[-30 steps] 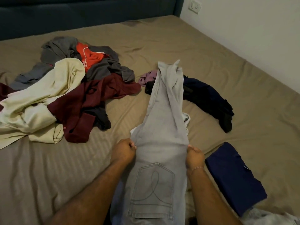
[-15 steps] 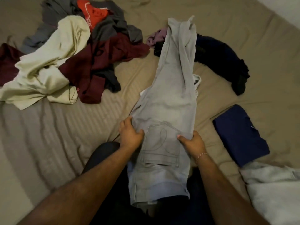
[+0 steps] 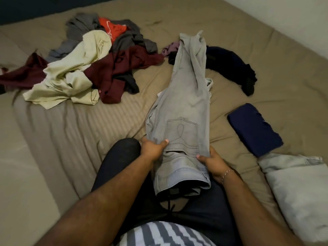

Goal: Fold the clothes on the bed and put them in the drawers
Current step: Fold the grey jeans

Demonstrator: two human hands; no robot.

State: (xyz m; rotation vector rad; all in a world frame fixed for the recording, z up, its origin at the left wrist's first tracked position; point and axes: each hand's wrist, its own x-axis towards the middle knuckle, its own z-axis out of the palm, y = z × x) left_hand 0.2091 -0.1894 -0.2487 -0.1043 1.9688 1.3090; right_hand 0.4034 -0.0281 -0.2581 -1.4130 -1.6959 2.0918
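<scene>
At near centre of the bed (image 3: pixel 71 132): grey jeans (image 3: pixel 184 107) gripped at both side edges.

Left hand (image 3: pixel 152 148) and right hand (image 3: pixel 211 160) each curled round the seat by the back pocket, thumbs on top. Long axis running near to far, waistband nearest, legs pointing away, cuffs overlapping a dark garment (image 3: pixel 232 68). Could drag that garment along or lose leg alignment if lifted unevenly.

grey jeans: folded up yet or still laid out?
Only halved lengthwise: grey jeans stretch full-length up the bed, one back pocket showing. Left hand and right hand grip near the waistband.
</scene>
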